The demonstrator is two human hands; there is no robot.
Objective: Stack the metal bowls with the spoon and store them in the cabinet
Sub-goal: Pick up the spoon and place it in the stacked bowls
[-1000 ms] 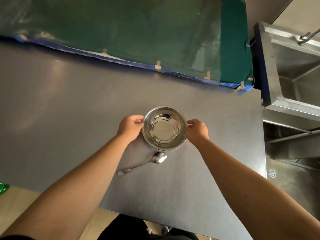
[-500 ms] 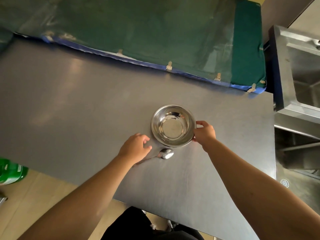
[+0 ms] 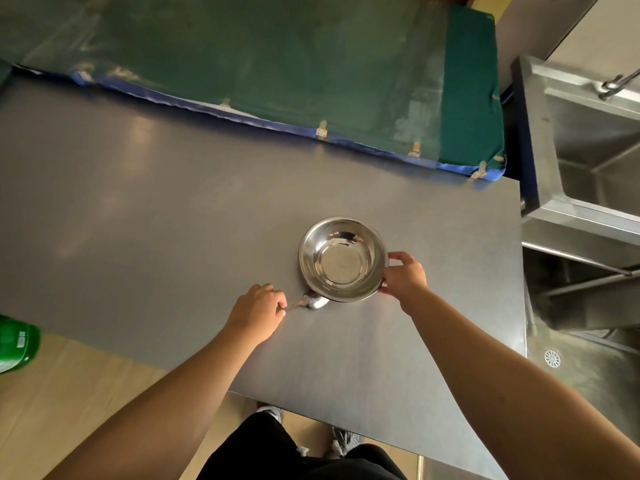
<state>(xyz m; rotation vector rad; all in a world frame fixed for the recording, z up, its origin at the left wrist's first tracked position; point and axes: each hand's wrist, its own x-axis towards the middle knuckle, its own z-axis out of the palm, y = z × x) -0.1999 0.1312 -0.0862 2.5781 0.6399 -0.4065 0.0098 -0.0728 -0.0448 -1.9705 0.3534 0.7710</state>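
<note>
At the far left I saw a green bottle (image 3: 15, 348) whose pale label was too blurred to read. The left hand (image 3: 258, 311) had its fingers pinched narrow on the handle of the shiny spoon (image 3: 313, 302), which lay on the smooth grey table (image 3: 138, 209) with its bowl end touching the round metal bowls (image 3: 343, 259). The right hand (image 3: 403, 277) gripped their rim. A steel sink (image 3: 581, 161) stood rightmost.

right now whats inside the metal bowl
Nothing visible inside the metal bowl, just its shiny bottom. The spoon lies outside, by its near rim, its handle covered by the left hand.
</note>
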